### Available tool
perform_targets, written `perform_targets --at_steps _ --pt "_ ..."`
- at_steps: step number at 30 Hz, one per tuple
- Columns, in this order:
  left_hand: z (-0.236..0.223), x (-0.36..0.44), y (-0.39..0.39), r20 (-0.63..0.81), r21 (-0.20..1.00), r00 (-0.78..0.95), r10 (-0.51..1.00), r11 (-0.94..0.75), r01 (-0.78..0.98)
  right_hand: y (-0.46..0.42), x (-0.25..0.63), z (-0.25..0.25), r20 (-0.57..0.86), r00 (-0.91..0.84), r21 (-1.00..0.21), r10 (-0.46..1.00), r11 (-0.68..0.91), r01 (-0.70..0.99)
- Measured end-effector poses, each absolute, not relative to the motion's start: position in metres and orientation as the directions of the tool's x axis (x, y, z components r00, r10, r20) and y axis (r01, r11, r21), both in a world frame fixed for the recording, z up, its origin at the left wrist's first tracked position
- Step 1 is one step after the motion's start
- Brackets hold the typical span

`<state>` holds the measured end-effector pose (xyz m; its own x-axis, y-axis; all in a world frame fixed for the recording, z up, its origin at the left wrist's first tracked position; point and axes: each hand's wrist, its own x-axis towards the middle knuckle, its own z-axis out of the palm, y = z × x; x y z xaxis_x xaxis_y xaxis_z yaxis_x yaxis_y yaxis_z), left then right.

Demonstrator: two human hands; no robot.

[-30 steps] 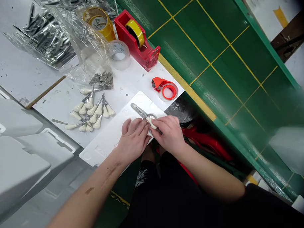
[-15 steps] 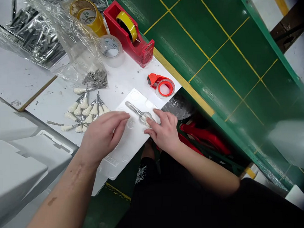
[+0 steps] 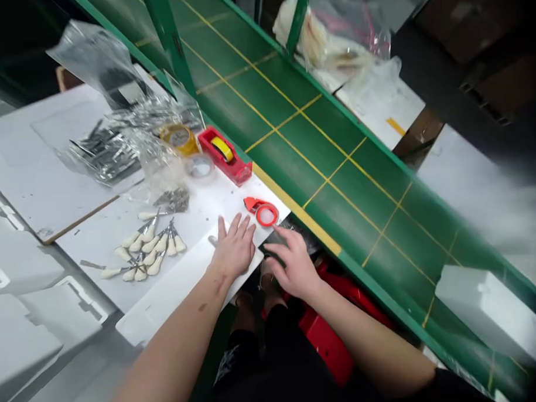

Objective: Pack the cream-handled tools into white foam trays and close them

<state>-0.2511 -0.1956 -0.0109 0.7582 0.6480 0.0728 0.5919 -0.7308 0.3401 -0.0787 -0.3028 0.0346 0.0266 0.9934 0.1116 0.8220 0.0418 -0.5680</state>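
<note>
My left hand (image 3: pixel 234 246) lies flat with fingers spread on a white moulded plastic tray (image 3: pixel 166 304) at the table's front edge. Under it, most of a tool in the tray's recess is hidden; only a bit of its metal end (image 3: pixel 213 240) shows. My right hand (image 3: pixel 294 264) hovers off the tray's right end, its fingers apart and holding nothing. Just beyond the fingertips of both hands sits a small red tape dispenser (image 3: pixel 267 214) with clear tape. Several metal tools with cream bulb-shaped handles (image 3: pixel 153 246) lie in a pile left of the tray.
A larger red tape dispenser (image 3: pixel 226 158), rolls of yellow tape (image 3: pixel 178 138) and clear tape (image 3: pixel 200 166), and a plastic bag of metal parts (image 3: pixel 112 153) stand farther back. A green conveyor belt (image 3: pixel 301 147) runs along the right, with a white box (image 3: pixel 487 310) on it. White bins (image 3: pixel 26 327) stand left.
The view has shifted, showing more of the belt. My left hand moved right and flattened over the tool in the tray. My right hand let go of the tool and lifted away rightward.
</note>
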Motion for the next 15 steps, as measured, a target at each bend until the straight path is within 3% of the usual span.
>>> perform_targets --at_steps 3,5,8,11,15 --pt "-0.007 -0.251 -0.196 0.085 0.351 0.755 0.65 -0.728 0.588 -0.215 -0.034 0.038 0.126 0.175 -0.651 0.977 -0.051 0.757" --pt "-0.007 -0.251 -0.196 0.097 0.364 0.738 0.667 -0.714 0.598 -0.143 -0.022 0.036 0.074 0.145 -0.648 0.987 -0.064 0.759" --pt "-0.01 -0.251 -0.196 0.107 0.399 0.717 0.689 -0.69 0.604 -0.047 -0.028 0.028 -0.095 0.067 -0.627 0.993 -0.112 0.771" --pt "-0.016 -0.252 -0.196 0.108 0.434 0.698 0.708 -0.666 0.607 0.015 -0.042 0.014 -0.325 0.09 -0.614 0.941 -0.282 0.737" --pt "-0.021 -0.252 -0.196 0.098 0.439 0.686 0.721 -0.65 0.62 0.049 -0.045 0.0 -0.433 0.131 -0.589 0.892 -0.39 0.708"
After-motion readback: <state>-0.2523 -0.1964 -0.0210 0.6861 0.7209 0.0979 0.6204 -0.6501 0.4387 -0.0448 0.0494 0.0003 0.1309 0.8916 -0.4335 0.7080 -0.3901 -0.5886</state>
